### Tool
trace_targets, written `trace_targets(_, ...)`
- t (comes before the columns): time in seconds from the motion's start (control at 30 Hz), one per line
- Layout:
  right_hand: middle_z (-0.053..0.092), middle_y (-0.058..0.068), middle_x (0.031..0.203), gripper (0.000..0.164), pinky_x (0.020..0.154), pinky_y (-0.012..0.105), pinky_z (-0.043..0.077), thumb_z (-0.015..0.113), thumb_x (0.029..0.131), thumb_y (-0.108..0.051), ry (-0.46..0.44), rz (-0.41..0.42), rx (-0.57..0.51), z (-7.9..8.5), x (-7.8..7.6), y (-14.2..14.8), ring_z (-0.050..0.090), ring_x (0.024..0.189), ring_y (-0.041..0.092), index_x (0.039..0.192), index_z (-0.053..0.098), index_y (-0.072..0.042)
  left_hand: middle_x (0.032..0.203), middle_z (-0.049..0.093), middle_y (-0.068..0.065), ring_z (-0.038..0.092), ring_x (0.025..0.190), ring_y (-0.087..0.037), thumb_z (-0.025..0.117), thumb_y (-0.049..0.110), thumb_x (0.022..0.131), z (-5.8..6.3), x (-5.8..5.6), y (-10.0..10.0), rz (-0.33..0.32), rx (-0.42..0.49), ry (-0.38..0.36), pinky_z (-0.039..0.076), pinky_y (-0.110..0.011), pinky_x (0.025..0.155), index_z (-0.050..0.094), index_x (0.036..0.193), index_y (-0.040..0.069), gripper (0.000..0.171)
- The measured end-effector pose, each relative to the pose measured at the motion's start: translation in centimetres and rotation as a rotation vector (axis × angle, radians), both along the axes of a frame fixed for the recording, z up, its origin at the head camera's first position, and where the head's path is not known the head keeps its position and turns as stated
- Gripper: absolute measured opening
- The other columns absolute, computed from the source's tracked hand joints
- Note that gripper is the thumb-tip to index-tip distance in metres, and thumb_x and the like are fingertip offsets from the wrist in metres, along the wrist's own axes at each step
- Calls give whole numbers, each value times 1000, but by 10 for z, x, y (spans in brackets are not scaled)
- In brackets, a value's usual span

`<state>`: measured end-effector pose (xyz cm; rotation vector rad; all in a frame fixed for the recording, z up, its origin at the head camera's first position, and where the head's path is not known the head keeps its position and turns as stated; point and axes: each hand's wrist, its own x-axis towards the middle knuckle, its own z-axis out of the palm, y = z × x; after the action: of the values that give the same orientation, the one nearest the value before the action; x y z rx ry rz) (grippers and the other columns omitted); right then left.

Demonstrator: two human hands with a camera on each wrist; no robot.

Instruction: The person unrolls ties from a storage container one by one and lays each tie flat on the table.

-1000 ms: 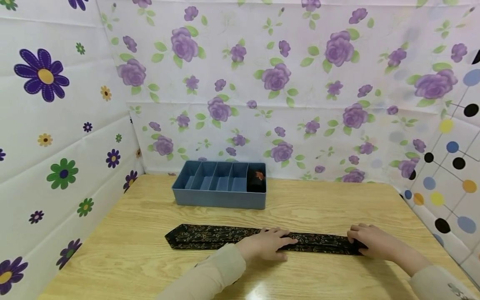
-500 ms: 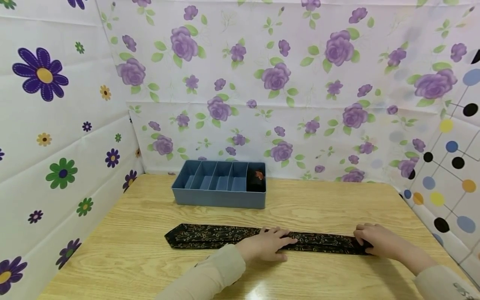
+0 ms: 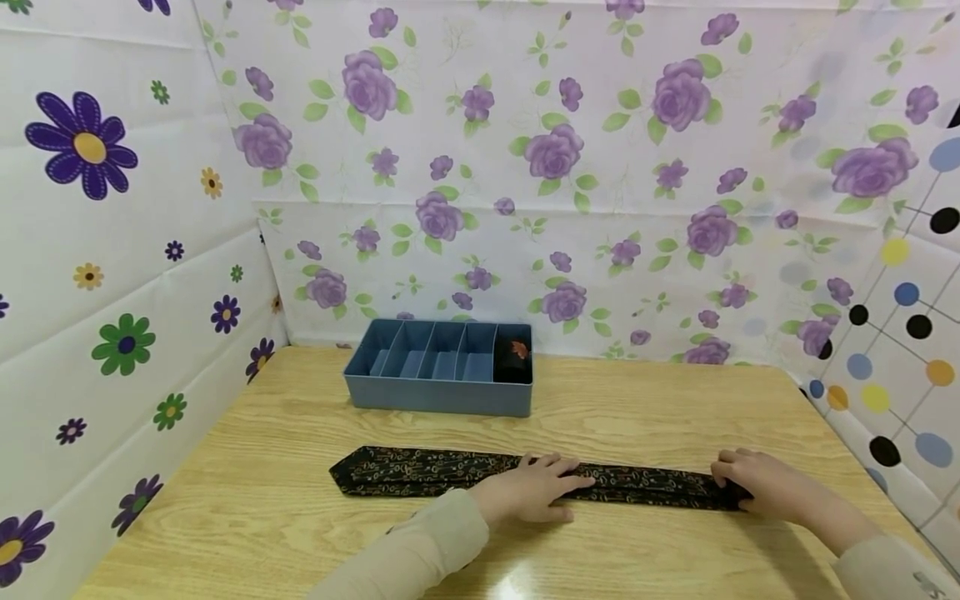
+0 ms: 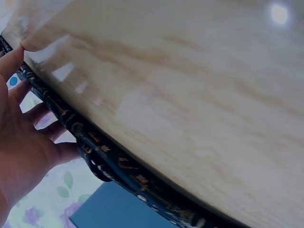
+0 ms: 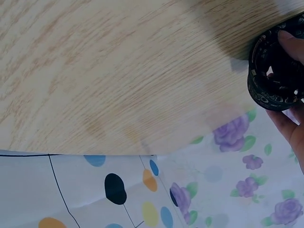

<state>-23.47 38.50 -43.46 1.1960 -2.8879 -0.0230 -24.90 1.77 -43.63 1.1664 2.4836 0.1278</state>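
A dark necktie [image 3: 420, 472] with a small gold and orange pattern lies lengthwise across the table, its pointed wide end at the left. My left hand [image 3: 531, 490] rests on its middle with the fingers spread. In the left wrist view, the spread fingers lie along the strip of the necktie [image 4: 114, 154]. At the right end, my right hand [image 3: 767, 485] grips the doubled-over necktie. The right wrist view shows the thumb inside a rounded loop of the necktie [image 5: 266, 97] and fingers outside it.
Behind the necktie stands a blue divided box [image 3: 442, 397]. A dark rolled item [image 3: 512, 363] with an orange leaf motif sits in its rightmost compartment. Flowered cloth [image 3: 480, 167] hangs behind the wooden table [image 3: 645, 400].
My right hand has slid a little to the right with the necktie's folded end, mostly in the first half second. My left hand stays in place on the middle.
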Motion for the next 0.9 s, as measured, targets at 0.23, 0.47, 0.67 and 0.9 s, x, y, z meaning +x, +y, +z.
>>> trace_targets(0.23, 47, -12, 80, 38, 54, 28, 43, 84, 64, -6, -39, -13, -21, 0, -1, 1, 47, 68, 5, 81, 53, -21, 160, 8, 7, 8, 148, -20, 46, 45, 96, -4, -2, -7, -22, 17, -33, 13, -53, 118, 17, 150, 39, 62)
trace_targets(0.47, 52, -10, 85, 32, 59, 29, 48, 81, 69, -9, -117, -15, -43, 1, -3, -4, 55, 73, 9, 88, 58, -20, 160, 3, 6, 3, 148, -19, 43, 48, 96, -8, -4, -24, -41, 35, -50, 8, -55, 118, 14, 151, 38, 63)
trace_targets(0.67, 56, -7, 91, 31, 63, 30, 51, 80, 71, -10, -149, -35, -65, 1, 0, -13, 59, 80, 14, 96, 61, -18, 160, 3, 6, 2, 148, -19, 45, 50, 94, -4, -4, -37, -26, 58, -108, 6, -56, 117, 16, 151, 37, 65)
trace_targets(0.9, 58, -3, 92, 30, 63, 28, 53, 80, 72, -12, -114, -39, -66, 1, 1, -18, 61, 80, 16, 96, 63, -14, 160, 6, 5, 5, 148, -21, 45, 49, 94, -1, -5, -41, -3, 75, -130, 9, -57, 117, 21, 150, 36, 62)
